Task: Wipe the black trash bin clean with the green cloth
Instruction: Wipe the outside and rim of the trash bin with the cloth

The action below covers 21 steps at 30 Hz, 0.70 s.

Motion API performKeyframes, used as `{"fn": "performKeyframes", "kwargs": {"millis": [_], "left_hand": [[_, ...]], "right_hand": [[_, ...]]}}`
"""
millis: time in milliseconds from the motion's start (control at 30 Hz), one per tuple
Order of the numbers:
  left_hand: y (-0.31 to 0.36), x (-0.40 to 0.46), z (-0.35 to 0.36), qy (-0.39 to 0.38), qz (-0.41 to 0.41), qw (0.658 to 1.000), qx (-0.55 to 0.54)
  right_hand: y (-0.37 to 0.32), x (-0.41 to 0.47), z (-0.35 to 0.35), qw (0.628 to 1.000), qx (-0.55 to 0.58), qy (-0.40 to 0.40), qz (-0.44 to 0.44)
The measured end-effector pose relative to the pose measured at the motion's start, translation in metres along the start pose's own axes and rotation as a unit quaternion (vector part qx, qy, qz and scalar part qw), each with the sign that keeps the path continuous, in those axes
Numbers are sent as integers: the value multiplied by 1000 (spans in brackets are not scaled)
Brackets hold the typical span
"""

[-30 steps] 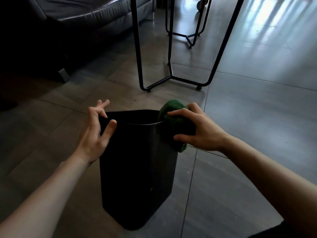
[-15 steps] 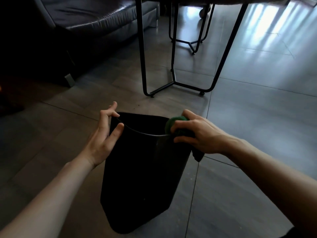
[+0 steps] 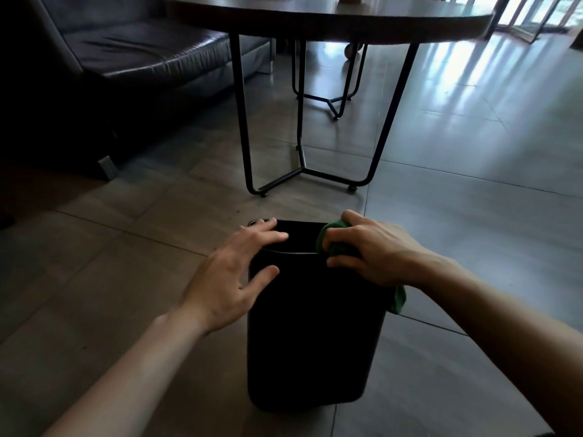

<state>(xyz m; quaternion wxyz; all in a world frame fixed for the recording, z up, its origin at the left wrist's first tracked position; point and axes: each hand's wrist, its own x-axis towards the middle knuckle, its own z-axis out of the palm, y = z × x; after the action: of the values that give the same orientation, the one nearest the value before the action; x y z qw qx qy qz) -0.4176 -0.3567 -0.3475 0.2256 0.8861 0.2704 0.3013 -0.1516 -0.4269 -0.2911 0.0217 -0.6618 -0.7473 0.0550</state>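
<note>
Fingers of the right hand (image 3: pixel 375 250) bunch the green cloth (image 3: pixel 334 244) against the rim of the black trash bin (image 3: pixel 312 335) standing on the tiled floor (image 3: pixel 473 222), while the left hand (image 3: pixel 233 275), spread open and holding nothing, apparently braces the near wall so the bin stays put.

Green cloth (image 3: pixel 335 244) mostly hidden under right hand (image 3: pixel 375 253), 1 end showing below wrist, black trash bin (image 3: pixel 312 335) interior too dark to read, round table (image 3: pixel 331 23) top and sofa (image 3: pixel 132 58) cut off by frame edges.
</note>
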Motion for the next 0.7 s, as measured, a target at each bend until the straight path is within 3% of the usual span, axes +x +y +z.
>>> {"fn": "performKeyframes", "kwargs": {"millis": [167, 333, 567, 700], "left_hand": [[-8, -2, 12, -2, -1, 999, 43], [-19, -4, 8, 9, -36, 999, 28], [-41, -14, 0, 3, -78, 997, 5], [-45, -12, 0, -4, -89, 996, -5]], "right_hand": [[3, 10, 6, 999, 27, 45, 7], [-13, 9, 28, 985, 77, 155, 17], [-41, -1, 49, 937, 174, 304, 7], [-67, -10, 62, 925, 111, 359, -59]]}}
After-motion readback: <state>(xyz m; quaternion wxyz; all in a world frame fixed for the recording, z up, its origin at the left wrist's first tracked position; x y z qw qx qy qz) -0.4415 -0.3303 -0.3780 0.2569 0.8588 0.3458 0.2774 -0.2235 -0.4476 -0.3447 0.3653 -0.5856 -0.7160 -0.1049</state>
